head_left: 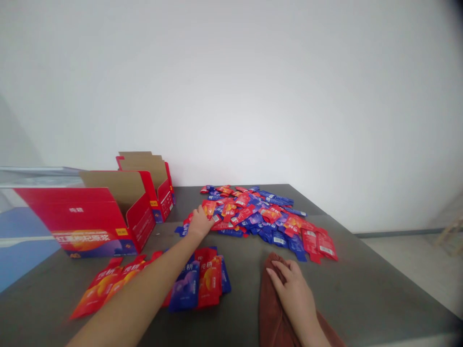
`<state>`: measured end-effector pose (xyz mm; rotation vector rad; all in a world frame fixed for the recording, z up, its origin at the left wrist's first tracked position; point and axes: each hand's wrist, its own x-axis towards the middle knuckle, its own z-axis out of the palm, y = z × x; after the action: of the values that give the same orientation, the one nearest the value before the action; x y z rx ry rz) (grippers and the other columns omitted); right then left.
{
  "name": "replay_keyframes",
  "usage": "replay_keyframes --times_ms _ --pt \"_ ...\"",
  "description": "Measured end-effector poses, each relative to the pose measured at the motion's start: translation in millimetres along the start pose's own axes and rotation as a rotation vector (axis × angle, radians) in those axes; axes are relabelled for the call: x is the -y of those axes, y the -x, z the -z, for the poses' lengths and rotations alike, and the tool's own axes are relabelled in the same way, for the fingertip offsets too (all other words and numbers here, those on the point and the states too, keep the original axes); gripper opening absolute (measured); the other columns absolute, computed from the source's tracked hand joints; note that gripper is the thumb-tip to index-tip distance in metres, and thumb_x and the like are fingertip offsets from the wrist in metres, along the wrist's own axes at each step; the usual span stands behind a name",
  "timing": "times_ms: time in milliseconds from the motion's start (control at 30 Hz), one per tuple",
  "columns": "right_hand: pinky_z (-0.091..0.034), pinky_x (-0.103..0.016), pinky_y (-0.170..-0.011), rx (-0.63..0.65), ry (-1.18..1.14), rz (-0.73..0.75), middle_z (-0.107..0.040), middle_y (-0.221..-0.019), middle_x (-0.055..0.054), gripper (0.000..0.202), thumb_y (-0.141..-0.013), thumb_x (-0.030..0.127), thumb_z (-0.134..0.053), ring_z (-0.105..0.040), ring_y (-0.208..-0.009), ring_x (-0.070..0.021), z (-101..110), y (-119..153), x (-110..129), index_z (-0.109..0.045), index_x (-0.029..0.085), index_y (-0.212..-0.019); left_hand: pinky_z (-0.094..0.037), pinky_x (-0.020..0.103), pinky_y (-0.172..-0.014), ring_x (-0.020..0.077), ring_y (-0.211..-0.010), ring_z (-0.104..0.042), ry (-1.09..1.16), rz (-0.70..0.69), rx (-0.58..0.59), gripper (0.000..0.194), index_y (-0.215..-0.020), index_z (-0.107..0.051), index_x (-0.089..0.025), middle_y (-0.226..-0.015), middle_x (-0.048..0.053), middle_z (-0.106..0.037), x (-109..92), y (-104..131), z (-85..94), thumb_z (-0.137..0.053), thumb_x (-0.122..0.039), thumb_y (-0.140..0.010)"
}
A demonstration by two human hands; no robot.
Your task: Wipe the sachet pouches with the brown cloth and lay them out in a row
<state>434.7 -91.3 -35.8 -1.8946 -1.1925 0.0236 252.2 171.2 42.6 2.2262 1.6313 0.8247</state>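
My left hand (200,221) reaches to the near left edge of a heaped pile of red and blue pouches (249,212), its fingers closed on a red pouch (209,208). Low at the right, my right hand (292,284) rests with its fingers pinching brown cloth (272,308), which looks like a sleeve. Beneath and beside my left forearm lie several pouches in an overlapping row, among them a blue pouch (185,288) and a red pouch (210,282). More red pouches (99,287) lie left of the forearm, partly hidden by it.
An open red carton (97,221) with raised flaps stands at the left on the dark grey table (347,289). Behind it is a second open carton (164,200). A blue surface (21,250) lies beyond the left table edge, and a white wall rises behind.
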Motion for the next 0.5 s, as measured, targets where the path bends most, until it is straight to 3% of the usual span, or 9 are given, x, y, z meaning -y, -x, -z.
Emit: replay_keyframes --times_ms 67,167,267,333,433,500 --pt "-0.048 -0.047 -0.09 0.0 -0.066 -0.016 -0.059 -0.109 -0.012 0.041 -0.088 0.051 -0.05 -0.063 -0.099 -0.0297 3.0 -2.9 2.8 -0.073 0.02 -0.102 -0.042 0.054 -0.103 0.0309 -0.126 -0.049 0.052 -0.069 -0.013 0.052 -0.136 -0.045 -0.018 -0.141 0.013 -0.047 -7.8 21.5 19.7 -0.062 -0.03 -0.089" --pt "-0.046 -0.047 -0.094 0.016 -0.193 -0.039 -0.061 -0.104 -0.011 0.041 -0.088 0.051 -0.05 -0.062 -0.099 -0.0289 11.5 -4.2 18.6 -0.074 0.019 -0.097 -0.033 0.043 -0.114 0.0273 -0.137 -0.039 0.145 -0.214 0.051 0.07 -0.145 -0.031 -0.011 -0.146 0.017 -0.042 -25.8 82.0 40.4 -0.061 -0.024 -0.084" --pt "-0.047 -0.041 -0.094 0.086 -0.341 -0.034 -0.064 -0.102 -0.01 0.04 -0.087 0.054 -0.051 -0.062 -0.101 -0.0266 21.3 4.1 48.4 -0.075 0.022 -0.094 -0.034 0.039 -0.114 0.0272 -0.135 -0.043 0.215 -0.28 0.189 0.074 -0.146 -0.034 -0.014 -0.144 0.015 -0.047 -39.4 158.6 45.6 -0.061 -0.024 -0.078" --pt "-0.049 -0.035 -0.091 0.152 -0.43 -0.025 -0.065 -0.1 -0.008 0.037 -0.085 0.054 -0.055 -0.063 -0.1 -0.0245 26.5 15.7 69.1 -0.075 0.024 -0.092 -0.031 0.041 -0.116 0.029 -0.139 -0.038 0.263 -0.287 0.283 0.076 -0.146 -0.037 -0.015 -0.147 0.014 -0.045 -40.6 202.6 42.9 -0.059 -0.016 -0.073" --pt "-0.053 -0.03 -0.081 0.246 -0.552 -0.06 -0.065 -0.096 -0.006 0.037 -0.087 0.053 -0.055 -0.065 -0.09 -0.0213 31.1 37.2 88.6 -0.075 0.023 -0.082 -0.03 0.043 -0.116 0.0301 -0.141 -0.036 0.563 -0.178 0.436 0.08 -0.146 -0.037 -0.017 -0.151 0.014 -0.04 -31.4 245.2 36.5 -0.061 -0.014 -0.07" --pt "-0.053 -0.029 -0.076 0.319 -0.719 -0.158 -0.064 -0.095 -0.006 0.039 -0.088 0.054 -0.055 -0.065 -0.086 -0.0201 32.1 50.1 92.0 -0.073 0.021 -0.076 -0.044 0.042 -0.104 0.0296 -0.125 -0.054 0.923 0.009 0.589 0.07 -0.139 -0.043 -0.019 -0.139 0.014 -0.054 -22.9 261.8 34.4 -0.067 -0.024 -0.073"
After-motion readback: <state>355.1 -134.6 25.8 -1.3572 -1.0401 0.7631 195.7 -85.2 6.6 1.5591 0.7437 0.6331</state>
